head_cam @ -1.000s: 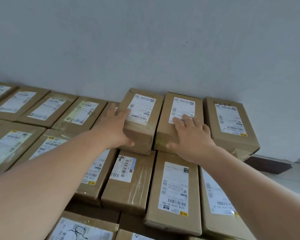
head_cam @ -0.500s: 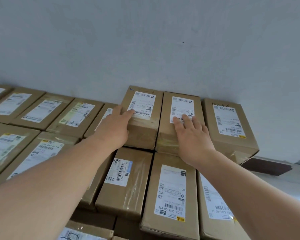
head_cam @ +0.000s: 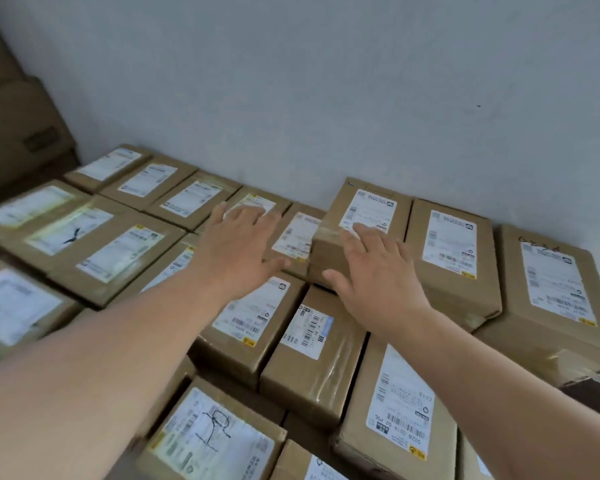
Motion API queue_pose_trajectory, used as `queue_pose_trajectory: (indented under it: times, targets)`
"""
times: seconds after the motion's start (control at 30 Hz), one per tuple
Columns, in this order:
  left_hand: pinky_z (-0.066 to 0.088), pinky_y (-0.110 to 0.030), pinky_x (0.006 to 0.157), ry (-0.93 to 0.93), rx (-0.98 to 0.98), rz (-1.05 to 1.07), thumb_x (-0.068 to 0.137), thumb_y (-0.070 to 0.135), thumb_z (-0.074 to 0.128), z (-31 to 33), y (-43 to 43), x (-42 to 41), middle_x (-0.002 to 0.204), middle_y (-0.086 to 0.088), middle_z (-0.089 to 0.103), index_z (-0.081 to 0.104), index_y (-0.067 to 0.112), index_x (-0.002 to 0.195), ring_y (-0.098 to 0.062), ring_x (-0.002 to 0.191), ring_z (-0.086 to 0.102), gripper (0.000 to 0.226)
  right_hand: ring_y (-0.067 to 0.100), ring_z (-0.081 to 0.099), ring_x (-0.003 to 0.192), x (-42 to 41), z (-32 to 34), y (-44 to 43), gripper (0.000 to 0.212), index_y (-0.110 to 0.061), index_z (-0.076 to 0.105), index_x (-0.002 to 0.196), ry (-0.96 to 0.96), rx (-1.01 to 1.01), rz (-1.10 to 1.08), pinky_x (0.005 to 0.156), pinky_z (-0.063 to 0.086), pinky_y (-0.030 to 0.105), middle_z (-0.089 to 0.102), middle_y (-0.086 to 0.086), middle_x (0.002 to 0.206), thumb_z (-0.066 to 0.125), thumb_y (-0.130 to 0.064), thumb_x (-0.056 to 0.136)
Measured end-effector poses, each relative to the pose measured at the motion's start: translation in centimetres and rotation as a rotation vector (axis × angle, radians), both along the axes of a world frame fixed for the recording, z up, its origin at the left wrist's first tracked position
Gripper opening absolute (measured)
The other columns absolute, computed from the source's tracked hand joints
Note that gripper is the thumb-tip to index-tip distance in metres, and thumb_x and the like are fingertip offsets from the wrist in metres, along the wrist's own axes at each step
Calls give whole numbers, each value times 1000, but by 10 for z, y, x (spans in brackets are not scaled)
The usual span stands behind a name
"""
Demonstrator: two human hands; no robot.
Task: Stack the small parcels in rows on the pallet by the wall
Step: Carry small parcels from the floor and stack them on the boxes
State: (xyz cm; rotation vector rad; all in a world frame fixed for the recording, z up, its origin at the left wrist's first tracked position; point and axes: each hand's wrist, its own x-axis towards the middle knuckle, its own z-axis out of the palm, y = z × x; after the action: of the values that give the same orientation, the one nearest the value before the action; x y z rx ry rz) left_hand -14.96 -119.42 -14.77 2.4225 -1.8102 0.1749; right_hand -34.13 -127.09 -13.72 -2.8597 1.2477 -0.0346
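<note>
My right hand (head_cam: 378, 275) lies flat, fingers straight, on top of the parcel (head_cam: 371, 206) I am seating at the left end of the upper row, hard against the wall (head_cam: 326, 81). Nothing is gripped. The palm only presses, I judge so that the box sits square and snug to its neighbour (head_cam: 449, 244) on the right. My left hand (head_cam: 238, 251) is spread and relaxed, holding nothing, over the lower layer (head_cam: 118, 247) just beside that parcel's left face, probably to feel out the next slot in the row. Whether it touches the labels beneath, I cannot tell. A third raised parcel (head_cam: 555, 282) closes the row at the right. The pallet itself is hidden under the boxes. The labels are smeared by blur and their print is unreadable, and the big brown shape (head_cam: 14, 98) in the left corner is too dim to name. Both my forearms run out of the bottom edge.
</note>
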Motion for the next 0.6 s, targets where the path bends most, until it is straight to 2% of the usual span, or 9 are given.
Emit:
queue_pose_trajectory:
  times: [0.27, 0.4, 0.6]
  targets:
    - [4, -46, 121, -4, 21, 353, 90, 63, 49, -1, 142, 60, 155, -2, 33, 27, 25, 152, -23, 146, 21, 76, 24, 8, 151, 92, -9, 73, 68, -22, 11, 157, -22, 52, 363, 122, 7, 45, 11, 4, 164, 30, -55, 101]
    - [7, -47, 120, -40, 4, 532, 88, 66, 50, -7, 219, 75, 151, -2, 39, 32, 24, 149, -23, 142, 28, 76, 23, 8, 151, 131, -18, 133, 67, -22, 13, 157, -38, 57, 556, 122, 5, 42, 12, 3, 164, 30, -55, 101]
    - [7, -45, 121, -39, 35, 731, 89, 62, 53, -17, 339, 63, 150, -1, 38, 31, 23, 150, -22, 143, 27, 76, 24, 16, 149, 162, -30, 229, 68, -21, 23, 155, -86, 80, 789, 120, 13, 41, 22, 4, 161, 41, -54, 97]
